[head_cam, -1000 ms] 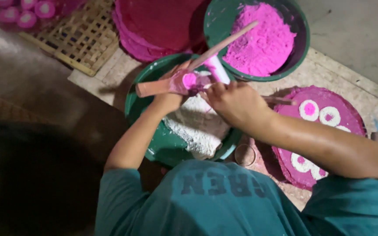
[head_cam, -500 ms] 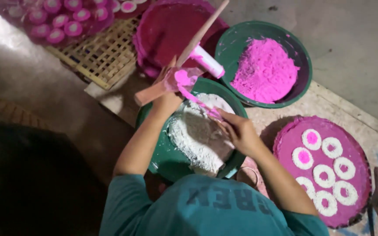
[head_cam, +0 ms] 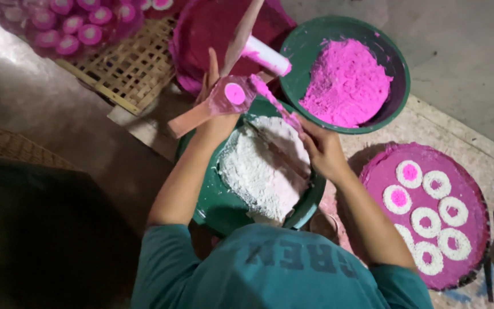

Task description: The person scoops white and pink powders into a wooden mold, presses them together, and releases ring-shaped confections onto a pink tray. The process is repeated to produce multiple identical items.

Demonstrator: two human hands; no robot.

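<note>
Over the green basin (head_cam: 212, 200) of white powder, both hands work a pink mould.
Left hand (head_cam: 215, 106) grips the mould (head_cam: 227, 97); right hand (head_cam: 321, 150), just beside, pinches a thin pink stick (head_cam: 275, 102).

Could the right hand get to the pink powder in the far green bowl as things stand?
Probably yes. The right hand sits at the near rim of the green bowl, and the pink powder lies open just beyond it, uncovered. The hand does seem to grip a thin stick, so its fingers are occupied.

Dim scene, deep shadow lower left.
</note>
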